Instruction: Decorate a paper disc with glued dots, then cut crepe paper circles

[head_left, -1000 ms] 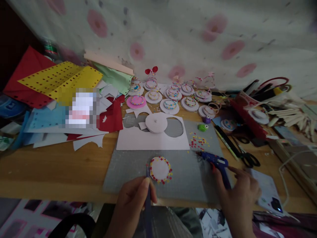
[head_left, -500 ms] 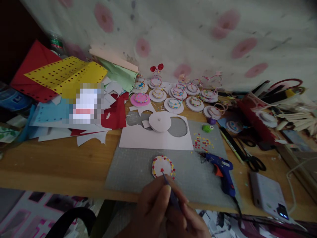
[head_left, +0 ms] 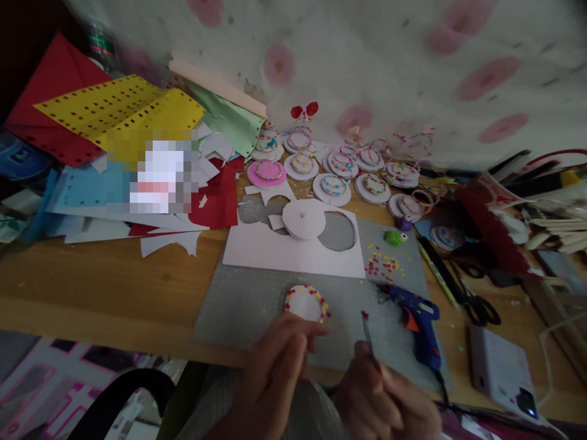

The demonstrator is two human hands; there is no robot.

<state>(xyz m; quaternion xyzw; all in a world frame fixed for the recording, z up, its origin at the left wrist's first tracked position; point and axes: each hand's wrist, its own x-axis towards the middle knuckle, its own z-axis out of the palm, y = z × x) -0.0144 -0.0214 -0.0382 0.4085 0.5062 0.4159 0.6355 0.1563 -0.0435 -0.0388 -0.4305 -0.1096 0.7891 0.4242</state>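
In the head view, my right hand (head_left: 378, 391) is closed around slim tweezers (head_left: 368, 336). A tiny red piece (head_left: 364, 315) sits at their tip, above the mat and to the left of the glue gun. My left hand (head_left: 277, 360) is at the near edge of a small white disc (head_left: 305, 300), its index finger stretched out to the right and its fingertips a little blurred. It covers the disc's near side. Small red and yellow pieces ring the disc's rim. Whether the left fingers touch the disc I cannot tell.
A blue glue gun (head_left: 419, 318) lies at right near loose red and yellow bits (head_left: 383, 264). Behind are a cut white sheet (head_left: 293, 256), stacked white discs (head_left: 302, 219) and several decorated rounds (head_left: 332, 186). Scissors (head_left: 477, 302) and a power bank (head_left: 502, 370) lie farther right.
My hands have parted. The right has moved right with the tweezers, away from the disc. The red piece at the disc's middle is gone from there; one now shows at the tweezers' tip.
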